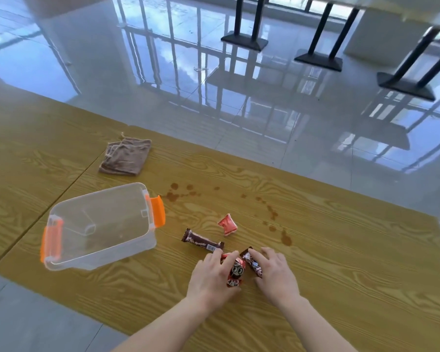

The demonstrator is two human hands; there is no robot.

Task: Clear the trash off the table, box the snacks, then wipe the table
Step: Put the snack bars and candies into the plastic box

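Note:
My left hand (211, 278) rests on a red snack packet with a cartoon face (236, 271), fingers curled around it on the wooden table (341, 262). My right hand (274, 271) closes on a dark brown snack bar (252, 262) right beside it. A second brown bar (201, 242) lies just beyond my left hand. A small red pouch (228, 224) sits further back. The clear plastic box with orange latches (99, 226) stands open and empty to the left. A folded brown cloth (126, 157) lies near the far edge.
Brown liquid spots (178, 193) and a trail of drips (277, 224) stain the table behind the snacks. Beyond the far table edge is a glossy tiled floor with black table bases (244, 39).

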